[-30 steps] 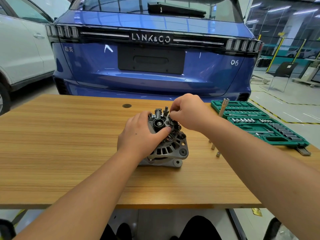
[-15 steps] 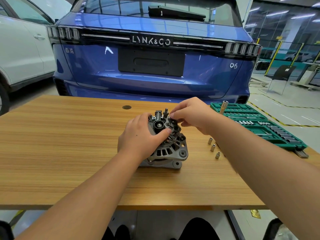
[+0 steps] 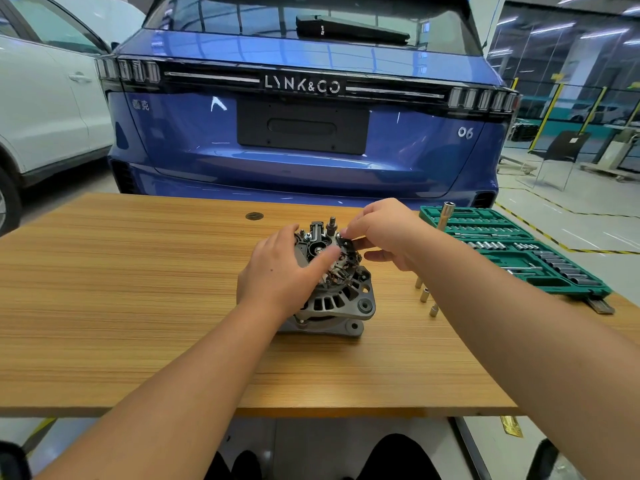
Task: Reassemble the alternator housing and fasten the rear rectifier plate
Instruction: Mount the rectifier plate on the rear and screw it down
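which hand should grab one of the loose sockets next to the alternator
Probably the right hand. The sockets stand on the table on its side, close under that forearm, while the left hand is steadying the alternator and would have to cross over it.

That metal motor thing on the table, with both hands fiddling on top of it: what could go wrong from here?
1. The right hand pinches a small dark plate at the top of the alternator; it could slip or seat crooked.
2. The left hand alone steadies the alternator, so it might tip.
3. Three loose sockets stand by the right forearm and could get knocked over.
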Available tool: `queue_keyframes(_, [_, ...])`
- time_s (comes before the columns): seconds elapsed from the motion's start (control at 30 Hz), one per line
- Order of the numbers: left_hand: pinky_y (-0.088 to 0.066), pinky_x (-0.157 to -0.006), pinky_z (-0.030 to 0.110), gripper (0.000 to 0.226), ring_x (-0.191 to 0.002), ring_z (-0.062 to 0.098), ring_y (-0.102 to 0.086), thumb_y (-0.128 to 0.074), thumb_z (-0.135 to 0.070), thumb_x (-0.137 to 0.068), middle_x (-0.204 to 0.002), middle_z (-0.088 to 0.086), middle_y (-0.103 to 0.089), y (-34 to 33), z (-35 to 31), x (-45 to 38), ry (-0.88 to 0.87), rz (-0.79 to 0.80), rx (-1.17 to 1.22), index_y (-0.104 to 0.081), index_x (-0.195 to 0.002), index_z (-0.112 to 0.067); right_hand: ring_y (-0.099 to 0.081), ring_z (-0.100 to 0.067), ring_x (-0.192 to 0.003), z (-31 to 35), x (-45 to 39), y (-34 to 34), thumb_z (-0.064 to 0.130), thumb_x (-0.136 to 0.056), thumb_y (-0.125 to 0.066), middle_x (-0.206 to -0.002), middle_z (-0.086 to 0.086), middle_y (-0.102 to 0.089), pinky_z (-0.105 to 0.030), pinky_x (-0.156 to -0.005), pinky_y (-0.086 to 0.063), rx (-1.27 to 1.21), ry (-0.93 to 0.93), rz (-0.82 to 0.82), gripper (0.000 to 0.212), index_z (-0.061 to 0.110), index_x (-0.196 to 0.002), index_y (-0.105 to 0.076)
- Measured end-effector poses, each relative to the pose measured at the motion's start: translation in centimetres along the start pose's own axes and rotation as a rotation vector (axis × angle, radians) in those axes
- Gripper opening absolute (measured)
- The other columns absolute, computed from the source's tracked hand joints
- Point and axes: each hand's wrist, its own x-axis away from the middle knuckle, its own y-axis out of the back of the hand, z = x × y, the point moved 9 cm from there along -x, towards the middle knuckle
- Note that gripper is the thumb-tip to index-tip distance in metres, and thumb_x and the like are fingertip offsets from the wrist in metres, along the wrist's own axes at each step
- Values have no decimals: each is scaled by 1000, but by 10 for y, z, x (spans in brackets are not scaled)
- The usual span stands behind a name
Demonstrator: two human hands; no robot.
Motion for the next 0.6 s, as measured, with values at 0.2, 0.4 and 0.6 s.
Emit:
queue_keyframes(0.2, [-32, -96, 36, 54, -137, 18, -41, -20, -55, -104, -149, -7, -49, 6, 16, 1, 107, -51, 356, -39, -150, -34, -72, -15, -91, -19, 10, -4, 23, -92, -71, -91, 0, -77, -31, -75, -60, -203, 53, 9, 9, 17, -99, -72])
queue_keyframes(0.4, [-48, -99, 48, 47, -117, 19, -56, -36, -45, -104, -137, -6, -56, 4, 23, -3, 214, -35, 441, -42, -148, -31, -71, -14, -94, -31, 16, 6, 30, -97, -65, -93, 4, -76, -31, -75, -58, -227, 90, -64, 12, 21, -96, -73])
queue_keyframes(0.6, [-52, -83, 41, 43, -102, 15, -60, -35, -42, -105, -119, -7, -60, 4, 24, -3, 250, -49, 465, -47, -145, -30, -60, -17, -87, -25, 12, -7, 50, -94, -64, -98, -1, -70, -33, -72, -52, -170, 22, -70, 30, 21, -101, -70])
